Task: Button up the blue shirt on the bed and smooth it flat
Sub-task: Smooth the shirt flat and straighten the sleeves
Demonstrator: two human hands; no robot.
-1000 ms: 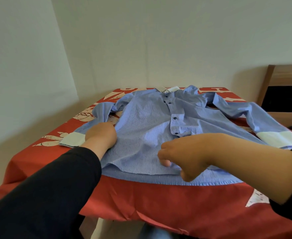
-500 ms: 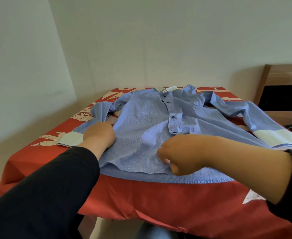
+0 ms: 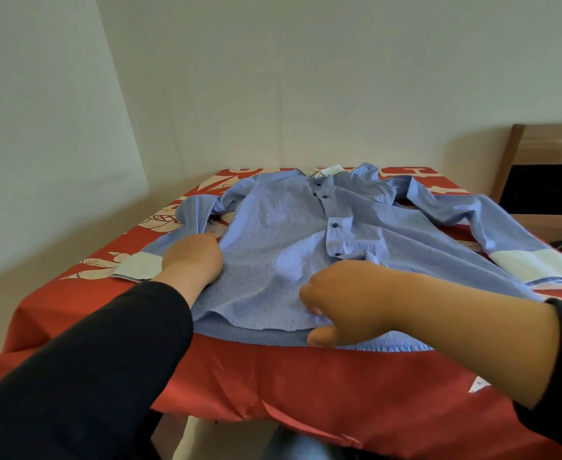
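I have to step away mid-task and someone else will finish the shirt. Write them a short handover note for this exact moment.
Left hand: rests on the light blue long-sleeved cotton shirt beside its left sleeve; how its fingers lie is hidden.
Right hand: fingers curled at the front edges near the hem; whether it pinches cloth is unclear.
The shirt lies front up on the red patterned bedcover, collar at the far end, sleeves spread out.
Done: the dark buttons down the upper placket look fastened.
Left: the lowest part of the front still gapes with one panel overlapping; close it, then smooth the body and sleeves.
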